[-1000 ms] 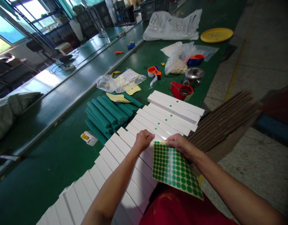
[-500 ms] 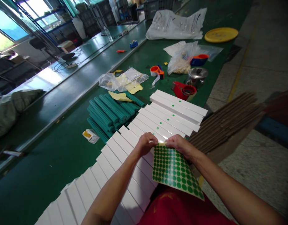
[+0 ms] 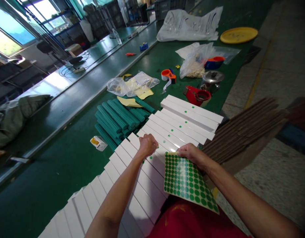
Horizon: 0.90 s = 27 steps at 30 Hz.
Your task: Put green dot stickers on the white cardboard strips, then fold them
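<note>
My right hand pinches the top edge of a sheet of round green stickers, which hangs over my lap. My left hand is closed just above the row of long white boxes, a green dot sticker showing at its fingertips. Whether that sticker touches the box below I cannot tell. Several boxes beyond the hand each carry a green dot near their middle. Two more dots lie on boxes near my left wrist.
Green ribbed rods are piled left of the boxes. Behind lie plastic bags, an orange tape dispenser, a red tape dispenser and a metal pot. Flattened cardboard stands at the right beside the table.
My left hand has left the top edge of the sheet and moved left over the white boxes with a green sticker. My right hand still holds the sheet.
</note>
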Each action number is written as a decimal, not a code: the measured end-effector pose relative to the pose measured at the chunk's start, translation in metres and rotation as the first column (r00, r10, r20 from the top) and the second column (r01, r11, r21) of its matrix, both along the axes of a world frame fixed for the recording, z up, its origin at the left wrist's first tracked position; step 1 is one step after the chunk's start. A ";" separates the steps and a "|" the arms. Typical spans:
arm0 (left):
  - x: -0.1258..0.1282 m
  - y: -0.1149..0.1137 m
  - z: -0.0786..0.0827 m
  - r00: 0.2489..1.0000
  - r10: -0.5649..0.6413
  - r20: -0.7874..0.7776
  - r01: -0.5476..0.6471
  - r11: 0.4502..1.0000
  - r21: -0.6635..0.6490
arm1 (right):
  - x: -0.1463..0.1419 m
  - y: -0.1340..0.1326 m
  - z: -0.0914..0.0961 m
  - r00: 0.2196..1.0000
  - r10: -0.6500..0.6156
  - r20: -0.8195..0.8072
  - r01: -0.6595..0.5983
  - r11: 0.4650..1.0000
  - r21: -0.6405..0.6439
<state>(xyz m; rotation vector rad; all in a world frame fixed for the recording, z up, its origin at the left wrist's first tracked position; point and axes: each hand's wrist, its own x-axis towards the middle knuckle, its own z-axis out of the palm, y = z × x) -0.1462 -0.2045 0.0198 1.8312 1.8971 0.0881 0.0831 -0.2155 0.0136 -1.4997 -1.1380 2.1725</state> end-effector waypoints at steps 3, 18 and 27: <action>0.004 -0.001 -0.005 0.999 -0.006 -0.047 0.006 1.000 -0.003 | 0.001 0.000 0.001 1.000 -0.011 -0.009 0.011 1.000 -0.008; 0.004 -0.015 0.004 0.976 0.094 -0.196 -0.062 0.985 0.161 | 0.000 -0.003 0.016 0.999 0.003 -0.045 -0.004 1.000 -0.017; -0.081 -0.034 0.013 0.768 0.584 -0.261 -0.489 0.799 0.350 | 0.025 -0.019 0.013 0.962 0.013 -0.273 -0.081 0.968 -0.238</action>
